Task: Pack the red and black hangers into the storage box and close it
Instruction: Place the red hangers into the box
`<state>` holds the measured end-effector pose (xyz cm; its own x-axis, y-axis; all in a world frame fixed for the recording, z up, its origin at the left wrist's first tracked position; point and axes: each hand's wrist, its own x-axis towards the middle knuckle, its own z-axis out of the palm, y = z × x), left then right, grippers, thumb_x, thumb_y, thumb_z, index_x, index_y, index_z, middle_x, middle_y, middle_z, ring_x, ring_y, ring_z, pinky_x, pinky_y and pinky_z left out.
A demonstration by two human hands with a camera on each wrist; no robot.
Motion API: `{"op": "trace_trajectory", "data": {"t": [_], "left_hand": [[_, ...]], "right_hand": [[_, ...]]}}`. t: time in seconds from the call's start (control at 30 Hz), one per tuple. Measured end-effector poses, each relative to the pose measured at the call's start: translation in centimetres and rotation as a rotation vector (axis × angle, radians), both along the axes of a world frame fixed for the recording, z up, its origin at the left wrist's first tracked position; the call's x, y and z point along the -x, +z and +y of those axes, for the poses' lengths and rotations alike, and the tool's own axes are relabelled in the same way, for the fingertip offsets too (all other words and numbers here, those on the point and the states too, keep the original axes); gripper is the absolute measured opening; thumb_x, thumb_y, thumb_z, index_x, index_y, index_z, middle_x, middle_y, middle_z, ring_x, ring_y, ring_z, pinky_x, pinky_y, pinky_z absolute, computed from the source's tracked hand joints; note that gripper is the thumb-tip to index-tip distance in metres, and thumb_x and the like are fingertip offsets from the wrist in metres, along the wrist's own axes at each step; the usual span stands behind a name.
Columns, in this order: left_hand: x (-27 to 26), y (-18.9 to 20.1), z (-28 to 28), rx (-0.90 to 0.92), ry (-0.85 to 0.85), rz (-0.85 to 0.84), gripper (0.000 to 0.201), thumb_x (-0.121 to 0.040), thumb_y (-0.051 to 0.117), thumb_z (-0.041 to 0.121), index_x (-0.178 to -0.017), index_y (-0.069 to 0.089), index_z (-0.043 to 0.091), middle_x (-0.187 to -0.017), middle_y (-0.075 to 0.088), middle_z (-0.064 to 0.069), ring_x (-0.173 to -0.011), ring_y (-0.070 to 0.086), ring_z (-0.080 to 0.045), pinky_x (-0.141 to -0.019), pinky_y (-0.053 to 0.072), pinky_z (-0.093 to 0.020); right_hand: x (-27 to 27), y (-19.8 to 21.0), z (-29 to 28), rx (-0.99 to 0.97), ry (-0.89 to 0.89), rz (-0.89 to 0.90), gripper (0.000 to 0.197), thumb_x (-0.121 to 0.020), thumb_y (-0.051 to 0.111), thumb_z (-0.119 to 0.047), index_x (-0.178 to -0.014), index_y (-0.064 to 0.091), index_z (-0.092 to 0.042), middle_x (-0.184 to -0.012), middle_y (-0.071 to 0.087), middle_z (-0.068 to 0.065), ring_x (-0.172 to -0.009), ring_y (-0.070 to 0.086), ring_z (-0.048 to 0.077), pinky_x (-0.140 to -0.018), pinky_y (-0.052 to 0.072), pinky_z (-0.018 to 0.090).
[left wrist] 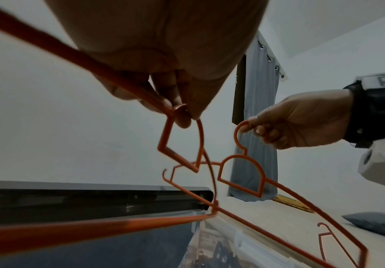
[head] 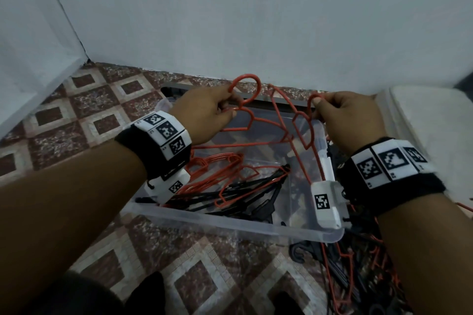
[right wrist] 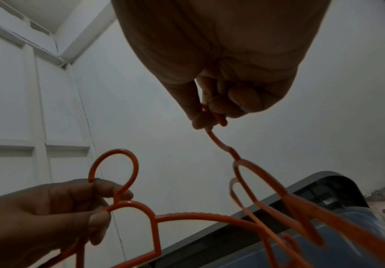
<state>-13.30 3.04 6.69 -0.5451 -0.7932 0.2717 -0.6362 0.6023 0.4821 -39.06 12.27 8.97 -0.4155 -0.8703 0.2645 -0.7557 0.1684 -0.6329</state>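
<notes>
Left hand (head: 204, 115) pinches a red hanger (head: 252, 120) at the neck just under its round hook, thumb and fingers curled round the thin plastic; the left wrist view shows the fingertips (left wrist: 182, 116) closed on it. This hanger is slim red-orange plastic, with an arched loop below the hook and a long curved shoulder bar, held above the far left part of the storage box (head: 230, 225). Right hand (head: 350, 117) grips the hook of a second red hanger (head: 299, 120), same type, hanging tilted over the box's far right side; the two hangers cross and look tangled where their bars meet. The box is clear plastic, open, sitting on a patterned tiled floor (head: 76, 115) against a pale wall. Inside it, more red hangers (head: 225, 176) lie on black hangers (head: 245, 186) toward the near left corner. A grey lid (head: 281, 100) stands behind the box's far edge. Outside the box, by its near right corner, a loose pile of black and red hangers (head: 345, 276) lies on the floor. Both wrists wear black bands with printed markers.
</notes>
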Motion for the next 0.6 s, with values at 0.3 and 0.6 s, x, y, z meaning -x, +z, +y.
{"op": "trace_trajectory", "data": {"t": [0.3, 0.6], "left_hand": [[2.0, -1.0, 1.8, -0.1, 0.006, -0.018, 0.052, -0.094, 0.055, 0.024, -0.142, 0.043, 0.04, -0.082, 0.062, 0.006, -0.076, 0.058, -0.017, -0.067, 0.046, -0.029], [5.9, -2.0, 4.5, -0.114, -0.107, -0.123, 0.042, -0.091, 0.045, 0.009, -0.131, 0.051, 0.021, -0.108, 0.061, -0.006, -0.102, 0.054, -0.029, -0.086, 0.048, -0.046]], "right_hand": [[-1.7, -1.2, -0.4, -0.072, 0.05, -0.496, 0.03, -0.081, 0.064, -0.046, -0.065, 0.075, -0.023, -0.07, 0.073, 0.006, -0.057, 0.057, 0.016, -0.058, 0.047, 0.035], [-4.3, -1.3, -0.5, -0.132, 0.098, -0.693, 0.04, -0.07, 0.077, -0.051, -0.066, 0.071, -0.011, -0.072, 0.07, 0.009, -0.053, 0.054, 0.015, -0.048, 0.037, 0.029]]}}
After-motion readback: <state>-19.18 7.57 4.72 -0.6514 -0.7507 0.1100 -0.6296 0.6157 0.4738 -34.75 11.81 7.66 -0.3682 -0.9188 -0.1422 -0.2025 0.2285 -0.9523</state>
